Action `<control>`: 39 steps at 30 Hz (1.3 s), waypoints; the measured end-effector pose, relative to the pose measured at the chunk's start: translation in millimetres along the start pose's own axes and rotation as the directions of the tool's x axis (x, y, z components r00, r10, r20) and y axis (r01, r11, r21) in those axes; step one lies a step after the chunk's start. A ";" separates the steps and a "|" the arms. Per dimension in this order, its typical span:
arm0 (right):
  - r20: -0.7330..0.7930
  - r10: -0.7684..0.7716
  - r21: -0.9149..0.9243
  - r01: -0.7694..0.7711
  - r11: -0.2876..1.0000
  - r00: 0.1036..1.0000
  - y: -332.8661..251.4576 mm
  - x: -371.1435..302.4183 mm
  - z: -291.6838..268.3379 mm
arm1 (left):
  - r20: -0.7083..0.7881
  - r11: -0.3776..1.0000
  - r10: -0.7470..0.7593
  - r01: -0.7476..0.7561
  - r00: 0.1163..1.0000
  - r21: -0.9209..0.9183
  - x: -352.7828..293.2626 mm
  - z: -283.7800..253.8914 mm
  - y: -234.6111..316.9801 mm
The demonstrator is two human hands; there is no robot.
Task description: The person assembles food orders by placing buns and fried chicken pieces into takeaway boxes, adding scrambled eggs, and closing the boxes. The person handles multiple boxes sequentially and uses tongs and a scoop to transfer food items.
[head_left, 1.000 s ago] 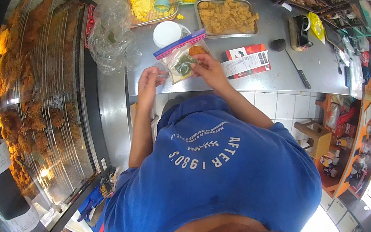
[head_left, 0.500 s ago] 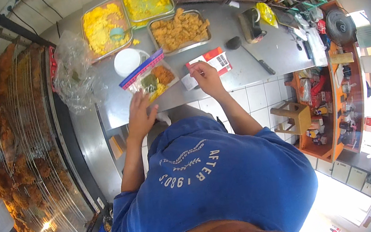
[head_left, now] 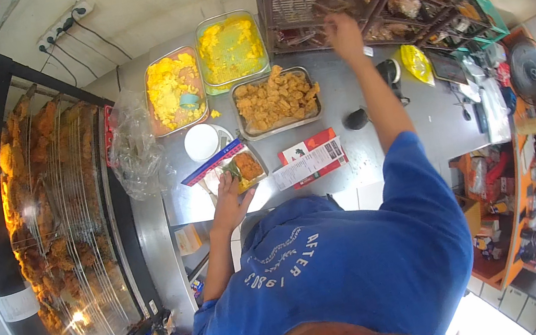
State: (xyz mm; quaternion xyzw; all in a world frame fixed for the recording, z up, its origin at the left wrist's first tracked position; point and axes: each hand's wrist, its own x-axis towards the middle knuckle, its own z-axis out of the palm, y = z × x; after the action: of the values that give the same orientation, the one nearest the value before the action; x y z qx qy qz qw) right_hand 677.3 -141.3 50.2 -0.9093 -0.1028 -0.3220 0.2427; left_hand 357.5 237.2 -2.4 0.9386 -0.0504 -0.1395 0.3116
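Note:
My left hand lies with fingers spread on the near edge of a clear food pouch. This pouch has a blue and pink strip along its top, with a brown fried piece, something green and something yellow in it. Far forward, my right hand is at the front of a brown plastic crate that holds small packets. Its fingers are blurred against the crate, and what they touch is unclear. Between my arms, a white printed slip lies across a red and white packet.
Behind the pouch stand a white round container, a tray of fried pieces and two trays of yellow food. Crumpled clear plastic lies left, beside a glass-fronted warming cabinet. A yellow packet sits right.
My right hand has left the slip and reached far forward to the brown crate. The slip now lies flatter across the red packet. My left hand stays on the pouch; the view has shifted.

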 end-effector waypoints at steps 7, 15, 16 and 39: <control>0.451 0.153 -0.466 0.086 0.881 0.880 68.1 67.3 17.4 | -0.390 0.928 -0.184 0.029 0.902 -0.371 -36.0 9.6 -13.4; 0.112 -0.019 -0.286 0.050 0.957 0.994 57.6 60.4 -4.0 | -0.378 0.892 -0.292 0.107 0.879 -0.439 -63.8 -0.7 -36.9; -0.002 -0.052 -0.270 0.049 0.962 0.999 51.6 55.5 -7.9 | -0.378 0.887 -0.298 0.109 0.877 -0.448 -64.2 -5.6 -41.6; 0.906 0.089 0.373 -0.881 0.292 0.413 -230.5 -240.9 5.4 | -0.399 0.929 -0.348 0.257 0.848 -0.264 -54.5 4.5 -98.2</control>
State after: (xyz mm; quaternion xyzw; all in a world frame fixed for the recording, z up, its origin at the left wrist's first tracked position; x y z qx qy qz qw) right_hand 415.3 52.5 -20.0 -0.6796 -0.0060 0.2875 0.6749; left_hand 304.8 323.2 -52.1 0.9053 0.1847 0.0236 0.3819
